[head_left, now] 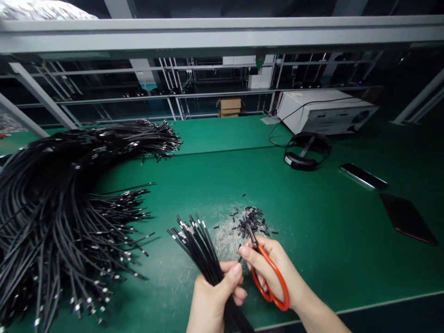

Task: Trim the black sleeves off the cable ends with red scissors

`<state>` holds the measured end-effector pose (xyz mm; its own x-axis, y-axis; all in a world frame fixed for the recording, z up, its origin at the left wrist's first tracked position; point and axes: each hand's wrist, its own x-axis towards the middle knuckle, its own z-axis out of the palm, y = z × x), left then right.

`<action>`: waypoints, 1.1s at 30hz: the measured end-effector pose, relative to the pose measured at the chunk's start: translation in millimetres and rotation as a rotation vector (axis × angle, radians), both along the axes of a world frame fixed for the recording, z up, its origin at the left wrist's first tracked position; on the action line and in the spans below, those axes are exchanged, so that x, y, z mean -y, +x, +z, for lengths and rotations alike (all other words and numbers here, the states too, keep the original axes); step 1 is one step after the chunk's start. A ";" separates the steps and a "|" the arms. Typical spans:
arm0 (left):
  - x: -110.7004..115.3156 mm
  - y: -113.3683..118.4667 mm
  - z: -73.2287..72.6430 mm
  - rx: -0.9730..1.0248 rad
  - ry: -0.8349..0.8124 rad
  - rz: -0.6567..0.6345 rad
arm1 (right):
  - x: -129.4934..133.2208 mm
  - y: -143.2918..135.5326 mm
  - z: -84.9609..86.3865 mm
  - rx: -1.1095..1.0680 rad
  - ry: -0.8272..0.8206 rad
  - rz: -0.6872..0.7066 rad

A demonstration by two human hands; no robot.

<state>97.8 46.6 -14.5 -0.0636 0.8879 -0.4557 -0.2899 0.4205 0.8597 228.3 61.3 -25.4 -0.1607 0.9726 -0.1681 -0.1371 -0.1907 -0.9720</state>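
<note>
My left hand (222,291) is closed around a bundle of black cables (204,252), whose ends with silvery-white bands fan out up and to the left. Between its thumb and forefinger a single dark cable end points toward my right hand (270,263). That hand holds red-handled scissors (282,289), their blades aimed away over the table, and its thumb and forefinger are at the tip of the single cable end. Just beyond the blades lies a heap of short black cut pieces (251,221), with pale shavings (225,238) scattered around it.
A large pile of black cables (69,185) covers the left of the green table (208,175). Toward the right are a black headset (307,152), a phone (363,176), a dark flat item (407,217) and a white instrument box (322,111). A metal shelf beam (222,36) spans above.
</note>
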 end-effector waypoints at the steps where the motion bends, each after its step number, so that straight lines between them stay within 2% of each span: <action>1: 0.6 -0.2 1.6 -0.004 -0.007 0.006 | 0.9 -0.4 1.2 0.003 0.013 -0.008; 8: 5.2 -5.2 4.3 0.159 -0.057 -0.073 | 7.4 -4.6 0.3 -0.117 0.106 -0.045; 12: 5.9 -6.2 4.4 0.335 -0.077 -0.173 | 11.3 -6.6 -7.0 -0.304 0.139 -0.005; 16: 5.9 -6.2 7.0 0.393 -0.060 -0.258 | 8.8 -1.6 -9.0 -0.558 -0.009 0.139; 19: 7.7 -8.5 11.4 0.365 -0.057 -0.345 | 1.9 10.9 -2.6 -0.563 -0.123 0.312; 22: 10.3 -11.0 14.8 0.346 -0.100 -0.447 | -5.5 26.1 10.0 -0.337 -0.092 0.434; 25: 10.7 -9.7 14.4 0.295 -0.109 -0.444 | -9.3 37.3 27.2 -0.036 -0.026 0.480; 27: 9.3 -5.9 12.8 0.220 -0.092 -0.367 | -8.8 41.8 38.7 0.229 0.095 0.389; 29: 7.3 -0.4 11.0 0.126 -0.076 -0.270 | -6.0 44.8 46.5 0.534 0.285 0.236; 31: 5.2 5.6 9.1 0.025 -0.060 -0.183 | -1.4 46.9 47.7 0.826 0.482 0.140; 33: 3.1 11.5 7.0 -0.069 -0.040 -0.112 | 4.2 48.2 41.9 1.085 0.636 0.133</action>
<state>109.3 43.5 -7.5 0.0028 0.8724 -0.4887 -0.1795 0.4812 0.8580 276.5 57.1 16.5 -0.3361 0.9168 0.2156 0.7705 0.3993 -0.4968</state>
